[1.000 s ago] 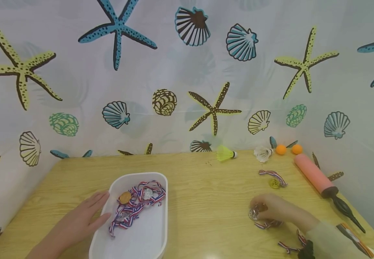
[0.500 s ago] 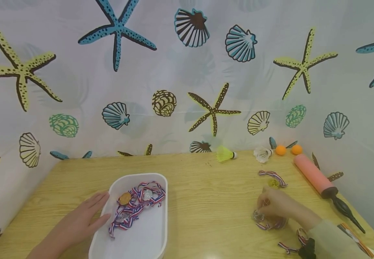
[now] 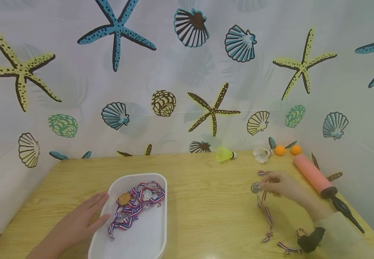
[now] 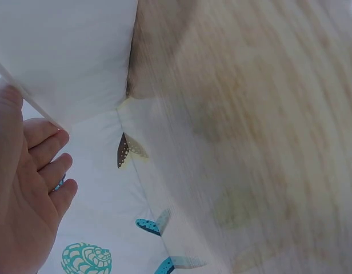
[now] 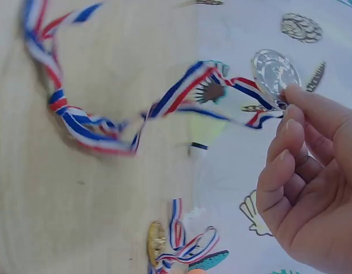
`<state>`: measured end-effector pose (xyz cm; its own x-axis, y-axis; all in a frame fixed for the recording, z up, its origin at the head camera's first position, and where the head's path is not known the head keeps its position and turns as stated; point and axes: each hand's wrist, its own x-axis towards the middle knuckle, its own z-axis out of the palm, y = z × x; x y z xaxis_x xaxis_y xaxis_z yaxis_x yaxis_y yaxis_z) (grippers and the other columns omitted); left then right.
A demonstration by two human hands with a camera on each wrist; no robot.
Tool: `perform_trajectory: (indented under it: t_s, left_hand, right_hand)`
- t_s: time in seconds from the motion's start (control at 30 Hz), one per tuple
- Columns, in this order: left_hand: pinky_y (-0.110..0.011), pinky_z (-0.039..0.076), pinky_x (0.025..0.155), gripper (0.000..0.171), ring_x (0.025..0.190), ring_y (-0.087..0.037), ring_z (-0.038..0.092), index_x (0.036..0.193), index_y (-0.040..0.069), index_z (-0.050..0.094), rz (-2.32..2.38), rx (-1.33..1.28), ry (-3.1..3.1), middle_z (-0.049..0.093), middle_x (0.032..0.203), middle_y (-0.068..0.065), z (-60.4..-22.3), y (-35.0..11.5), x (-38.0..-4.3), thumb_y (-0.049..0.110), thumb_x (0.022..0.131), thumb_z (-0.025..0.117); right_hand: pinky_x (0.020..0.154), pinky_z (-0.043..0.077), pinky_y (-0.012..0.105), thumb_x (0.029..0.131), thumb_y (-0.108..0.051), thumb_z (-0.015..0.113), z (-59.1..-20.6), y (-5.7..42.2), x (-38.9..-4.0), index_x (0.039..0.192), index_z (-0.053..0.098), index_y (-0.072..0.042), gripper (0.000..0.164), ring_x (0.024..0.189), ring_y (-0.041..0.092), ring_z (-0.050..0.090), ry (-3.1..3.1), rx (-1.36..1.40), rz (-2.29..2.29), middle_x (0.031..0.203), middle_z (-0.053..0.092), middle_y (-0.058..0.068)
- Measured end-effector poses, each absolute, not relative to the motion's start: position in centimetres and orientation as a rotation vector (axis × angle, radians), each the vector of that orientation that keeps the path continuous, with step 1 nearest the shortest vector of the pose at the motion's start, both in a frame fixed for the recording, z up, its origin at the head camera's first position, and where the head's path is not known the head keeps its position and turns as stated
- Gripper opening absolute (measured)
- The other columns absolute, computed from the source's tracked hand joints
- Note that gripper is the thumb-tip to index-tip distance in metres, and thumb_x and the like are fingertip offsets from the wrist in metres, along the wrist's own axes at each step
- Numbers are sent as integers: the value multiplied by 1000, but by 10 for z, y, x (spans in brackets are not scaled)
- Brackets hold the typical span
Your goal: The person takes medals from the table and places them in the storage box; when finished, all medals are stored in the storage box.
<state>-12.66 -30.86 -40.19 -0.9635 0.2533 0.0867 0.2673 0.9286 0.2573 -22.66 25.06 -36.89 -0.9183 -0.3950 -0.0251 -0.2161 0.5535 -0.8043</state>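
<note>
My right hand (image 3: 285, 187) pinches a silver medal (image 5: 276, 74) at its edge between thumb and fingers. Its red, white and blue ribbon (image 3: 266, 214) dangles below, knotted near the end. Behind that hand a gold medal (image 5: 157, 242) lies on the table, hidden in the head view except for some ribbon. My left hand (image 3: 76, 219) rests at the left rim of a white bin (image 3: 166, 219), fingers fairly straight and thumb over the edge. Inside the bin are a bronze-coloured medal (image 3: 124, 198), a silver medal (image 3: 147, 195) and tangled striped ribbons.
Another striped ribbon (image 3: 287, 248) lies near the right forearm. Along the back stand a yellow shuttlecock (image 3: 224, 154), a white shuttlecock (image 3: 261, 154) and two orange balls (image 3: 280, 150). A pink pump (image 3: 313, 176) with a black handle lies at the right edge, by the patterned curtain.
My right hand has lifted the silver medal from the table and moved it away from me, its ribbon now trailing down. My left hand and the bin have stayed put.
</note>
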Motion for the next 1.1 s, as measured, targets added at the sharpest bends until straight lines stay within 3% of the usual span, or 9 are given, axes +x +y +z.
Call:
perform_trajectory:
  t_s: [0.23,0.43,0.8,1.1]
  left_hand:
    - [-59,30,97,72,126,-45,31,136,-4,40,-411,-396,-3049,36,139,-25,-402,-309,-128,51,90,50]
    - [-59,30,97,72,125,-44,32,136,-4,41,-412,-403,-3041,37,138,-25,-403,-309,-127,50,90,50]
    - [-59,29,98,71,125,-45,31,135,-6,40,-418,-412,-3039,36,139,-26,-403,-310,-127,49,91,50]
    - [-58,29,97,72,126,-45,31,136,-5,40,-422,-400,-3048,36,139,-25,-402,-309,-127,50,90,50]
  right_hand:
    - [57,46,29,91,-24,60,-345,255,-228,97,58,3,28,62,15,48,2494,-395,-1563,76,58,9]
    - [60,48,29,93,-24,56,-336,257,-227,100,57,2,27,64,14,50,2439,-416,-1717,79,57,4]
    - [73,52,27,95,-13,51,-316,245,-218,94,56,-9,7,73,13,60,2088,-541,-2070,80,57,1]
    - [79,52,30,96,-7,47,-303,226,-215,99,47,-6,2,84,18,65,1892,-595,-2193,93,59,10]
